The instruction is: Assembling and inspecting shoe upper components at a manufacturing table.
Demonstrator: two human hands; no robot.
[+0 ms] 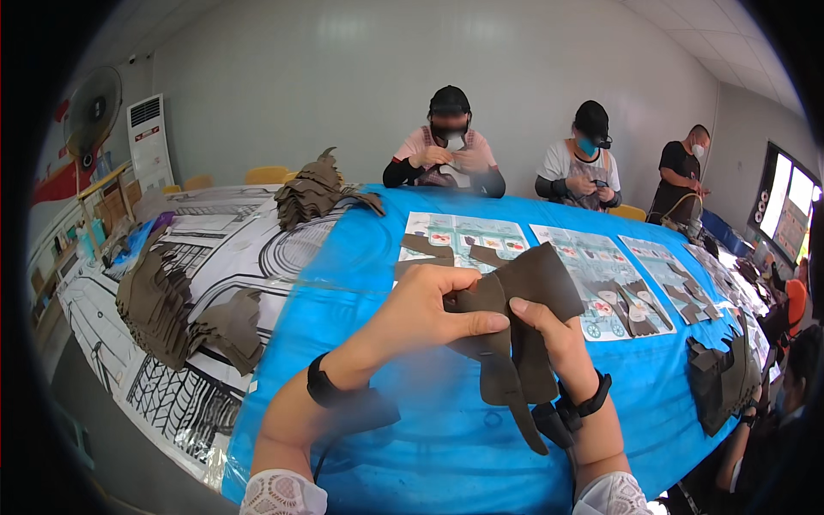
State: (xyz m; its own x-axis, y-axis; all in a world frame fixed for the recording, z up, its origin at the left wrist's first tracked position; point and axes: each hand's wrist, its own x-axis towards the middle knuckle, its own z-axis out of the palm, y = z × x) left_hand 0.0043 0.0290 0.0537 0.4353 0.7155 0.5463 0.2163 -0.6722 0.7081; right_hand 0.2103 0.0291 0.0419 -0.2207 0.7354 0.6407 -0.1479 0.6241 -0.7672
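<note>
Over the blue-covered table (403, 468) I hold olive-brown cut pieces (539, 283) that look like leather or thick fabric. My left hand (421, 311) pinches one piece between thumb and fingers. My right hand (556, 335) grips the overlapping pieces, its thumb pressed on the front. A narrow strip-like end hangs down between my wrists. Which edges belong to which piece I cannot tell. Below my left wrist lies another dark flat piece (365, 412), partly hidden by my forearm. Both wrists wear black bands.
Stacks of similar pieces lie at the left (154, 309), far left (311, 193) and right (725, 382). Printed sheets (506, 233) bearing a few pieces stretch across the table's far side. Two people (446, 154) sit opposite; another person (682, 176) stands behind at the right.
</note>
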